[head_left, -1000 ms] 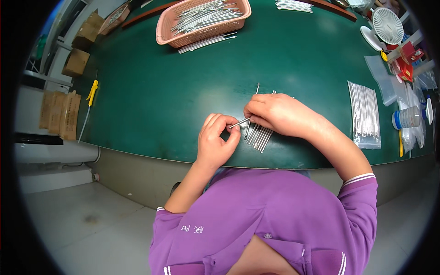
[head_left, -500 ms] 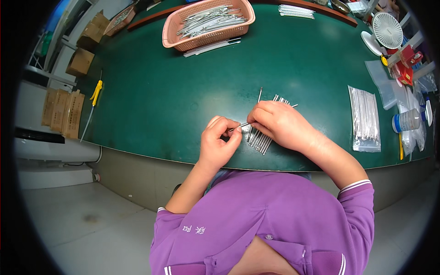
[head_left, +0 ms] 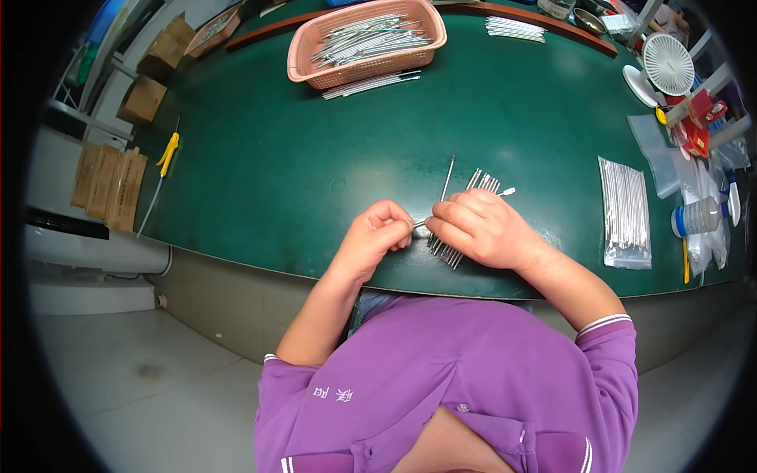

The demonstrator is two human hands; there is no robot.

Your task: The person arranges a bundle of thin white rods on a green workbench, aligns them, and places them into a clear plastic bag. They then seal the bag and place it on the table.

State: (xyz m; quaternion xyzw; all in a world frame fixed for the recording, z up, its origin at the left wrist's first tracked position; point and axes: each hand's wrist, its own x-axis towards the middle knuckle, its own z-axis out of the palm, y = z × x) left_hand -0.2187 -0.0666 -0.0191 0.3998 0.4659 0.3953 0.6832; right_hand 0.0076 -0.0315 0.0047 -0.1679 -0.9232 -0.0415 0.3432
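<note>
Fingers (head_left: 394, 232) pinching rod (head_left: 420, 224), rods (head_left: 448, 255) beneath, basket (head_left: 372, 73) beyond

The rod (head_left: 420, 224) bars the gap between my left hand (head_left: 374, 236) and right hand (head_left: 486, 230); more rods (head_left: 485, 182) crowd beneath the right. Leftward I have open surface (head_left: 260, 173) to the yellow tool (head_left: 169, 153); ahead, to the basket (head_left: 374, 72). Rightward, a bag (head_left: 625, 213) blocks me.

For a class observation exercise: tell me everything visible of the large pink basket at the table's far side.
The large pink basket looks plastic: oblong, with rounded corners, a rim and perforated walls. It stands upright on the green table, holding many thin silvery rods. More loose rods lie along its near side; contact is unclear.
</note>
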